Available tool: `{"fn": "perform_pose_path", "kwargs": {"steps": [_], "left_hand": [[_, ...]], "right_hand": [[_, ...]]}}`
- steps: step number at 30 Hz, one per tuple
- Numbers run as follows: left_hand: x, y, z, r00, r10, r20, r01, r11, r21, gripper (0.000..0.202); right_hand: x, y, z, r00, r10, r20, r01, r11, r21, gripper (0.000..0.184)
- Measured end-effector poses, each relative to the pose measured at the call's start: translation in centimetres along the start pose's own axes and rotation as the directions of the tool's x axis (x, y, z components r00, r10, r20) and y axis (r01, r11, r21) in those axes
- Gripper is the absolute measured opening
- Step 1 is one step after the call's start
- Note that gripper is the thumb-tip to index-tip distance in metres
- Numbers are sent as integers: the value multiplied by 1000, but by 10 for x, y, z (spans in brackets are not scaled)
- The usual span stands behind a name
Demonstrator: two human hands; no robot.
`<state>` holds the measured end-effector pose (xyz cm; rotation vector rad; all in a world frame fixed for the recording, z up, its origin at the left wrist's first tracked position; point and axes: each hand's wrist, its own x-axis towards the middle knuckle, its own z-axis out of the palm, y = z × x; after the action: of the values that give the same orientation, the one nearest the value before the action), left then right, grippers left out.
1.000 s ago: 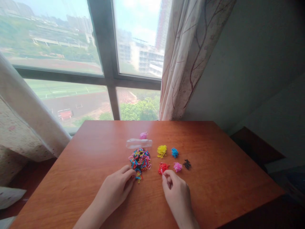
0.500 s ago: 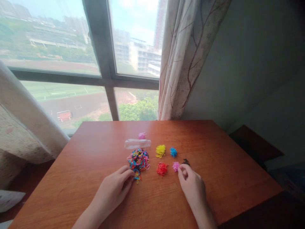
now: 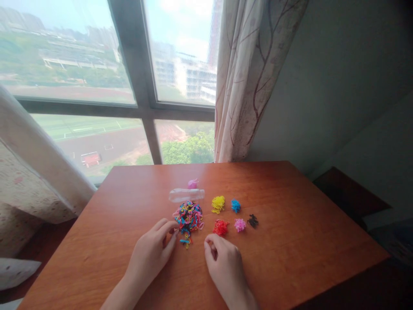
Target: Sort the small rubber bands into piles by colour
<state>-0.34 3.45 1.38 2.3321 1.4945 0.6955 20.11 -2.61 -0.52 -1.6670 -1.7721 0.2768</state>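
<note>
A heap of mixed-colour small rubber bands [image 3: 189,215] lies in the middle of the table. My left hand [image 3: 153,245] is at its left edge, thumb and forefinger closed together by the bands; whatever they pinch is too small to make out. My right hand [image 3: 226,262] is just below the red rubber bands [image 3: 220,227], thumb and forefinger curled tip to tip, with nothing visible between them. To the right are separate piles of yellow bands [image 3: 218,204], blue bands [image 3: 235,206], pink bands [image 3: 239,224] and black bands [image 3: 252,221].
Behind the mixed heap a clear plastic bottle [image 3: 186,195] lies on its side, with a pinkish-purple object [image 3: 192,184] behind it. The wooden table [image 3: 290,215] reaches to the window. Curtains [image 3: 245,86] hang on both sides.
My right hand has moved left from the pink and black piles to below the red one, uncovering the black bands. My left hand has drawn slightly up and left along the mixed heap.
</note>
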Motion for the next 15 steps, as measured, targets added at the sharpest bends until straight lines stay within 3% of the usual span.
{"fn": "perform_pose_path", "kwargs": {"steps": [4, 7, 15], "left_hand": [[6, -1, 3, 996, -40, -74, 42, 999, 19, 26], [7, 0, 6, 1000, -21, -23, 22, 999, 46, 33], [-4, 1, 3, 998, 55, 23, -54, 997, -53, 24]], "right_hand": [[-5, -12, 10, 998, -22, 59, 23, 1000, -8, 16], [-6, -13, 11, 998, -26, 63, 27, 1000, -10, 15], [-5, -13, 8, 996, -32, 88, 32, 999, -1, 16]]}}
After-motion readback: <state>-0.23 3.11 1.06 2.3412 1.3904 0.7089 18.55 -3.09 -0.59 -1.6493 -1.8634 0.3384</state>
